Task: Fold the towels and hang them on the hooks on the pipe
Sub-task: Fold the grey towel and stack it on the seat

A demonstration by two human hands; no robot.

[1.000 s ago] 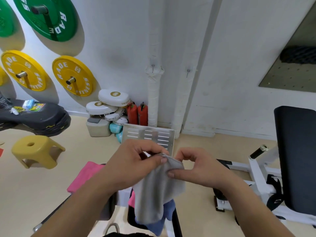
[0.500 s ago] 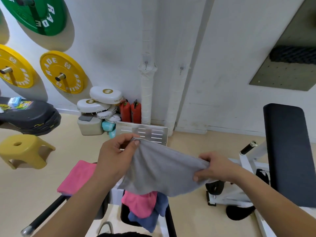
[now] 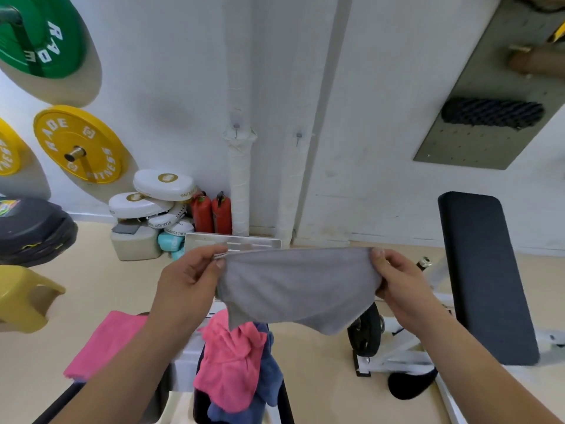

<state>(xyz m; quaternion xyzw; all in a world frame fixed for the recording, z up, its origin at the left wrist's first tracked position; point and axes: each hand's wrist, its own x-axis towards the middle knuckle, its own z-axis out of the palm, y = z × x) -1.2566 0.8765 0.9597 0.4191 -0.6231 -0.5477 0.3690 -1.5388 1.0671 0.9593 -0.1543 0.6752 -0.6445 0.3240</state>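
Pinching grey towel [image 3: 299,286], left hand [image 3: 186,283] and right hand [image 3: 400,286] — blue towel [image 3: 273,371] half-hidden.

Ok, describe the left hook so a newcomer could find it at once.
On the white wall, find the left pipe of the two, beside the red canisters. It has a bulging taped joint, and the hook sticks out of that joint. The other hook sits on the smoother right pipe, with no bulge.

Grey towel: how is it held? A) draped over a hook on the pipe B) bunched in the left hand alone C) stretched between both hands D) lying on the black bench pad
C: the left hand and right hand each pinch a top corner of the grey towel.
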